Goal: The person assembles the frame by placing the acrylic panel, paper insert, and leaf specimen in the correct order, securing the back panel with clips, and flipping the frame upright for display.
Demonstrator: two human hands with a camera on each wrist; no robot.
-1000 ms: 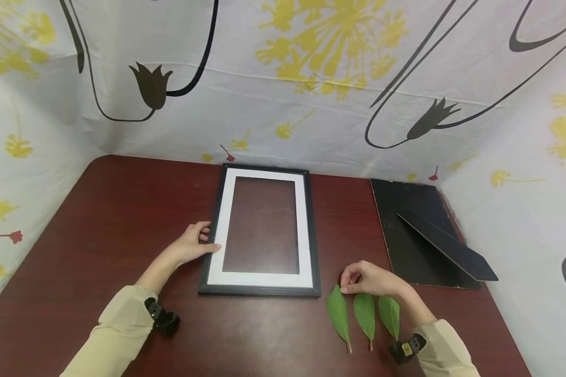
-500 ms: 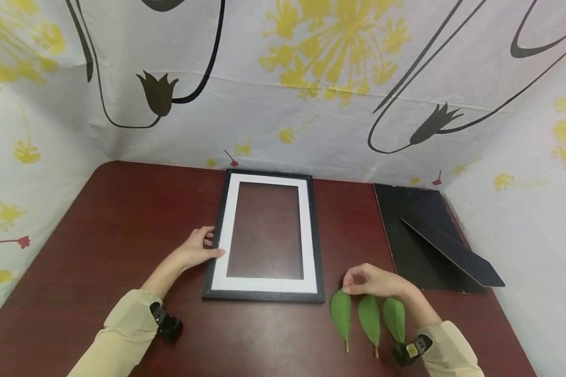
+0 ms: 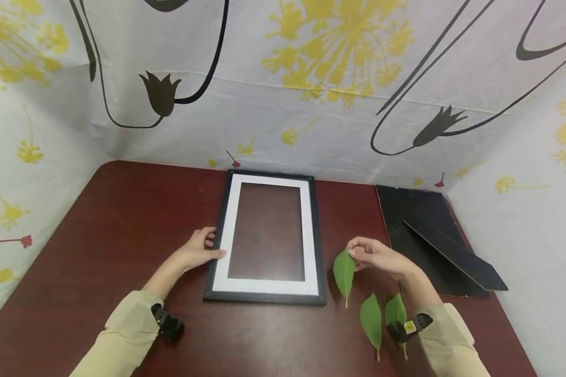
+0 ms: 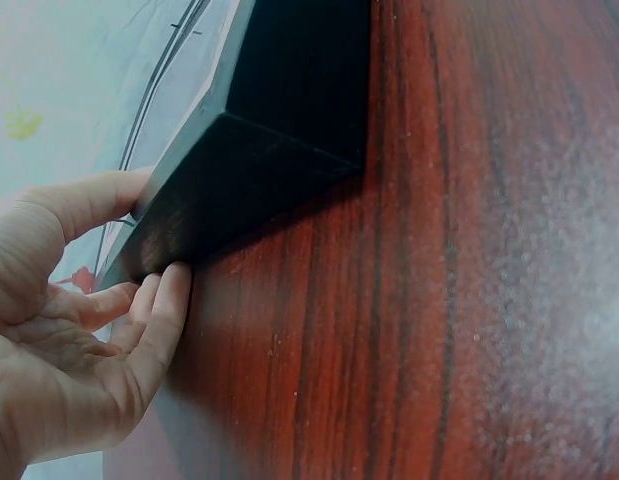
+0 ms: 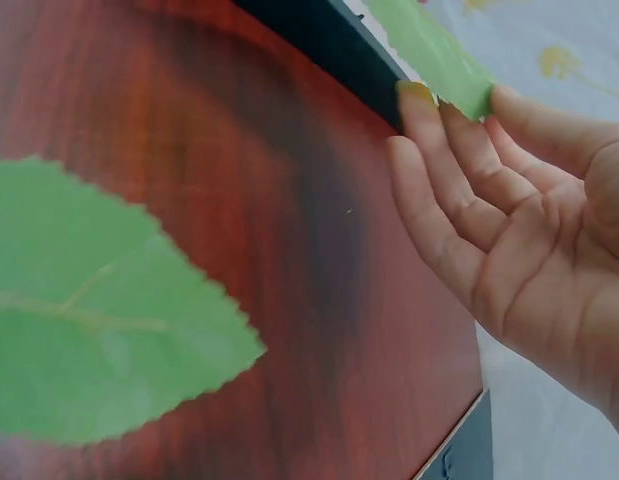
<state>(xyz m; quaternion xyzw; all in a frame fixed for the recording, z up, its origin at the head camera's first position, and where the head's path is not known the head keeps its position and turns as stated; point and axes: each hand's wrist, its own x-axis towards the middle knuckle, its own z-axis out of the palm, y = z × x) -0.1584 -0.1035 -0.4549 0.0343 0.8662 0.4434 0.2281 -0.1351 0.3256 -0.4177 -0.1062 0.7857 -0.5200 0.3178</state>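
Observation:
A black picture frame with a white mat lies flat on the table. My left hand grips its left side; in the left wrist view the thumb reaches over the top edge while the other fingers press the dark side wall. Just right of the frame, my right hand pinches a green leaf by its tip between thumb and fingers, stem hanging down. Below that hand lie two more leaves, one middle leaf and one right leaf, partly covered by the wrist camera.
The black backing board lies at the right of the table, its stand flap sticking out. Patterned white cloth closes off the back and both sides of the reddish-brown table.
My right hand has lifted the leftmost leaf by its tip and moved it up, away from the other two leaves. My left hand keeps its grip on the picture frame.

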